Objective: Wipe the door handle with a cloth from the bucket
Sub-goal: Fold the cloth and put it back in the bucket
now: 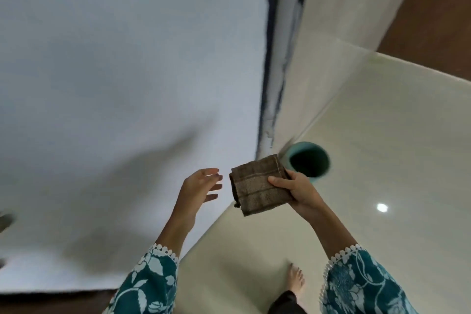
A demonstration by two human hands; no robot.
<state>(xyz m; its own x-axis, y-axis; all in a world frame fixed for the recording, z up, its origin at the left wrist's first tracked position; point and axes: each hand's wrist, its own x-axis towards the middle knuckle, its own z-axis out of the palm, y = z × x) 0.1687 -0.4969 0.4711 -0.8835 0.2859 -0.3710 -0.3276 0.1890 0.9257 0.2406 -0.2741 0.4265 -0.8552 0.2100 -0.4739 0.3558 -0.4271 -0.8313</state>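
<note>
My right hand (299,192) grips a folded brown cloth (257,185) by its right edge and holds it in the air above the floor. My left hand (201,187) hovers just left of the cloth with its fingers spread, and touches nothing. A teal bucket (308,162) stands on the floor just beyond the cloth, near the foot of the door frame; its inside looks dark. At the far left edge a blurred grey shape (6,220) sticks out from the white door (127,58); I cannot tell whether it is the handle.
The white door fills the left half of the view. Its dark-edged frame (274,58) runs down to the floor by the bucket. Glossy cream floor tiles (382,135) spread to the right. My bare foot (295,279) stands at the bottom. A brown surface (433,20) lies top right.
</note>
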